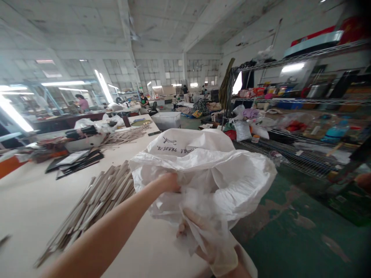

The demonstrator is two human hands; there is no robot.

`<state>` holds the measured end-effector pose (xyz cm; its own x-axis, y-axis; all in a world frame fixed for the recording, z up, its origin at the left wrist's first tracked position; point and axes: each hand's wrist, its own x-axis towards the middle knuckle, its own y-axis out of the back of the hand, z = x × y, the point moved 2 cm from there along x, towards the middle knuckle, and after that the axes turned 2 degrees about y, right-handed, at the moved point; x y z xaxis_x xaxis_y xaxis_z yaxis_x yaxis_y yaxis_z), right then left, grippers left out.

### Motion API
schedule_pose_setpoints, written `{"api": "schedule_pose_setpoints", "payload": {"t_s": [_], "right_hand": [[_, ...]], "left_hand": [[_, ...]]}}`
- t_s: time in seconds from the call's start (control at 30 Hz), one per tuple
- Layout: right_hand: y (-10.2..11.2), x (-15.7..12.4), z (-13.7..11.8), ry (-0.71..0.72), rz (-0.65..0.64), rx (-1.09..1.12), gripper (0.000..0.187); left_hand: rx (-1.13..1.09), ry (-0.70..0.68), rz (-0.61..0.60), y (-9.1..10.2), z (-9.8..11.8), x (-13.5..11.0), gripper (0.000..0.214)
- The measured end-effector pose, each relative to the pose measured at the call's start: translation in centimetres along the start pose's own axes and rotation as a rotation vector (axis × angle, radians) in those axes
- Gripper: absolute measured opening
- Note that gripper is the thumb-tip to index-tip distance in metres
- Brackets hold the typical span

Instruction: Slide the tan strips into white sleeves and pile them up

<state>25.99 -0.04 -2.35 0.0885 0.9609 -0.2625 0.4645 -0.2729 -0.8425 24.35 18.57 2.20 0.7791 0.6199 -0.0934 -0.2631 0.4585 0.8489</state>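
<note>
A large white sack point(246, 173) with black handwriting on its far side stands open-mouthed at the table's right edge. My left hand point(169, 182) reaches into its mouth, closed at the near end of a bunched translucent plastic bag point(198, 199); its fingertips are hidden. Lower down, my right hand point(203, 235) is closed on the same thin plastic, which partly covers and blurs its fingers. A pale translucent cuff, like a glove's, shows at the right wrist. Left of the sack, a pile of long grey-beige strips point(107, 193) lies on the white table point(127, 247).
Black folders point(78, 160) and a heap of bagged goods point(84, 139) lie farther left. A wire shelf rack point(290, 162) with bottles and bags stands right, over the green floor point(292, 239). A white bin point(166, 119) stands beyond the table; several people work farther back.
</note>
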Motion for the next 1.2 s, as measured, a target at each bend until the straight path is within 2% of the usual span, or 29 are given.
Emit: {"api": "schedule_pose_setpoints", "payload": {"t_s": [0.1, 0.2, 0.27, 0.33, 0.43, 0.53, 0.67, 0.8, 0.93, 1.1, 1.2], "right_hand": [[-0.3, 0.9, 0.5, 0.012, -0.011, 0.017, 0.025], [-0.1, 1.6, 0.9, 0.014, 0.053, 0.019, 0.025], [-0.1, 2.0, 1.1, 0.048, 0.092, 0.044, 0.026], [-0.3, 2.3, 1.4, 0.042, 0.083, 0.074, 0.027], [-1.1, 2.5, 2.0, 0.017, 0.04, 0.104, 0.028], [-1.8, 2.1, 2.3, 0.075, 0.076, 0.086, 0.027], [-2.4, 1.7, 2.7, 0.109, 0.04, 0.056, 0.024], [-2.3, 1.9, 3.0, 0.122, 0.005, 0.152, 0.022], [-2.3, 2.1, 3.4, 0.153, -0.03, 0.134, 0.029], [-1.9, 2.9, 4.9, 0.126, 0.116, 0.19, 0.021], [-1.7, 3.1, 5.4, 0.087, 0.12, 0.182, 0.025]], "left_hand": [[0.069, 0.008, 0.017, 2.0, 0.8, -2.7, 0.018], [0.079, 0.008, 0.119, 2.4, 1.2, -7.1, 0.019], [-0.007, 0.05, 0.144, 1.4, 0.9, -10.1, 0.028], [-0.285, 0.164, 0.097, -0.5, 0.0, -12.7, 0.033], [-0.723, 0.329, -0.003, -3.3, -1.2, -15.3, 0.042], [-1.019, 0.404, -0.056, -4.9, -1.4, -16.7, 0.043], [-1.191, 0.393, -0.048, -5.6, -0.9, -18.1, 0.036], [-1.179, 0.423, 0.035, -5.4, -1.0, -19.6, 0.034], [-1.194, 0.468, 0.083, -5.1, -1.7, -21.2, 0.033], [-1.243, 0.528, 0.218, -5.3, -3.4, -22.5, 0.034], [-1.245, 0.523, 0.323, -5.4, -4.3, -22.8, 0.032]]}}
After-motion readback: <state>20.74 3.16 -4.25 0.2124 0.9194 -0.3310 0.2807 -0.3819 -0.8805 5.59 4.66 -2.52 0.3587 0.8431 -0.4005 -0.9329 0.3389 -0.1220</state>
